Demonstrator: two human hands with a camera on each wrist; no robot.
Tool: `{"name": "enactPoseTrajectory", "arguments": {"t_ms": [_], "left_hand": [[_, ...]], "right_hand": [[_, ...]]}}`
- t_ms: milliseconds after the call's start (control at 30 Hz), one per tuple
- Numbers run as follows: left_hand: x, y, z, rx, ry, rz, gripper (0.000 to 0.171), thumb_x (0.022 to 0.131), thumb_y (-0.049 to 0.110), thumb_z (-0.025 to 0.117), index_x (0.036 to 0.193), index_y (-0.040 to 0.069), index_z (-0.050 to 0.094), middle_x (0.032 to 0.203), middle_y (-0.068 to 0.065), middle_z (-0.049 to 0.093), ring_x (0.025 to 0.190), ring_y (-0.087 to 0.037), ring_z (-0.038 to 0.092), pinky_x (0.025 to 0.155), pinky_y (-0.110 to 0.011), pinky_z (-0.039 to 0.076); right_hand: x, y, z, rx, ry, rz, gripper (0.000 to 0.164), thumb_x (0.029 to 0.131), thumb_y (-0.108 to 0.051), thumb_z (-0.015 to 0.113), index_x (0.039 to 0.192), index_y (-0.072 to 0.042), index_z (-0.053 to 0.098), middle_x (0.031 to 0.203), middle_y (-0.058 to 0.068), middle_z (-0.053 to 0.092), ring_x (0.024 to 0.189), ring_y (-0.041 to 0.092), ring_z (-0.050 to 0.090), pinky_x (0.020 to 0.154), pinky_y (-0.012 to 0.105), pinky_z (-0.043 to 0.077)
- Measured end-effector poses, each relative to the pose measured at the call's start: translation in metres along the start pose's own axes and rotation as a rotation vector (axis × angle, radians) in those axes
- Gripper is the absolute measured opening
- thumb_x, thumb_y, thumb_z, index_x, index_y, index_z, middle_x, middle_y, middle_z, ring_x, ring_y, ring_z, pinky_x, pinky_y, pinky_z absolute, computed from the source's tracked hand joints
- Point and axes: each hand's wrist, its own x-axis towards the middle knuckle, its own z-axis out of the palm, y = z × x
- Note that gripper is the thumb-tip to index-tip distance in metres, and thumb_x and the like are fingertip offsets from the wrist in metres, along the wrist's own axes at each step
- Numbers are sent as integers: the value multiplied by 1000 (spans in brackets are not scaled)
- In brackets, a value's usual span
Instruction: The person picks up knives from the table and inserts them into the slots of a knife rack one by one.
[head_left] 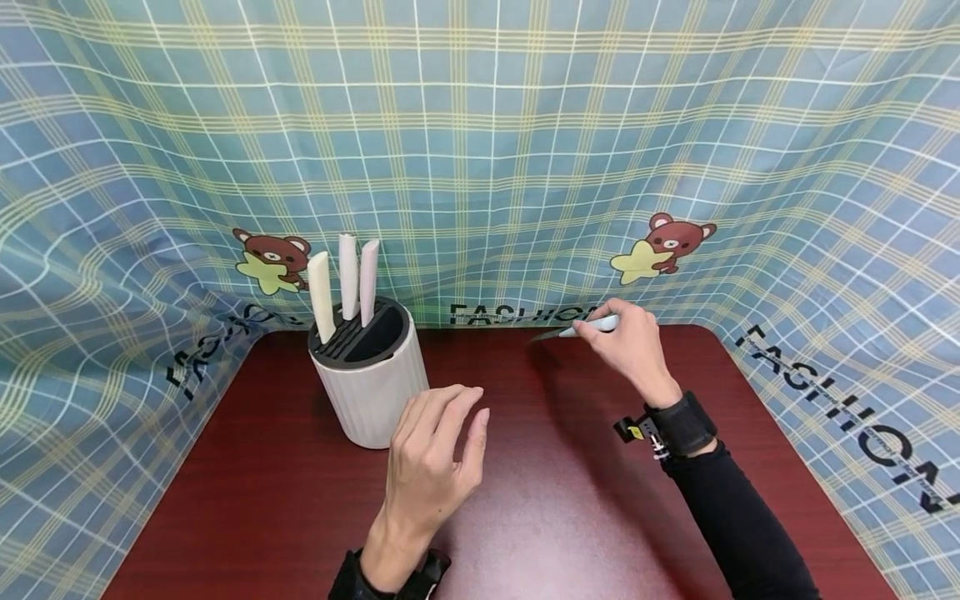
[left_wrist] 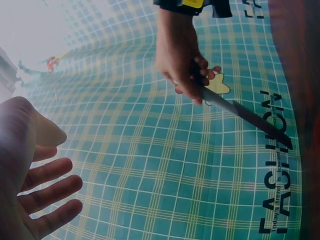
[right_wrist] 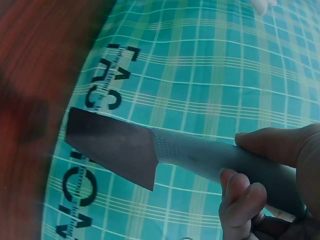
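A knife with a pale blue handle (right_wrist: 200, 152) and a dark blade (right_wrist: 115, 145) is held in my right hand (head_left: 628, 340), above the back right of the table. Its blade points left and slightly down, and the fingers and thumb grip the handle. My left hand (head_left: 435, 454) hovers over the table with loosely bent fingers, holding nothing, just in front and to the right of the knife block (head_left: 371, 400). The block is white and ribbed with a black slotted top. Cream (head_left: 321, 296), white (head_left: 348, 275) and pale pink (head_left: 368, 283) knife handles stick up from it.
A dark red wooden table (head_left: 525, 492) lies beneath both hands. Blue-green checked cloth (head_left: 495, 167) with bear pictures and black lettering rises along its back and sides, close behind the knife.
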Motion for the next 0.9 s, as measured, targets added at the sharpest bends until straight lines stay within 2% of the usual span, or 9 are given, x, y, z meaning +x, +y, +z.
{"name": "enactPoseTrajectory", "arguments": {"t_ms": [167, 400, 667, 900], "left_hand": [[0, 1, 1, -5, 2, 3, 18, 93, 10, 65, 105, -1, 73, 94, -9, 70, 82, -25, 65, 76, -35, 51], [0, 1, 3, -7, -2, 8, 19, 93, 11, 65, 106, -1, 73, 94, -10, 70, 81, -25, 65, 75, -35, 51], [0, 3, 4, -11, 1, 18, 19, 94, 11, 64, 106, -1, 73, 94, -10, 70, 82, -25, 65, 76, -35, 52], [-1, 5, 4, -17, 2, 18, 19, 92, 10, 66, 106, -1, 73, 94, -10, 70, 81, -24, 65, 76, -35, 52]], "right_hand": [[-1, -8, -9, 17, 29, -25, 20, 87, -30, 78, 87, -12, 69, 75, 9, 70, 58, 17, 56, 52, 29, 43], [-5, -20, -19, 33, 84, -61, 22, 86, -29, 80, 87, -13, 65, 73, 5, 66, 54, 18, 51, 50, 29, 39], [-10, -37, -26, 14, 119, -109, 27, 85, -32, 81, 86, -13, 61, 72, 2, 61, 52, 16, 43, 50, 30, 34], [-16, -54, -35, 37, 137, -142, 30, 87, -34, 80, 85, -13, 59, 74, 1, 63, 53, 12, 44, 52, 28, 35]]}}
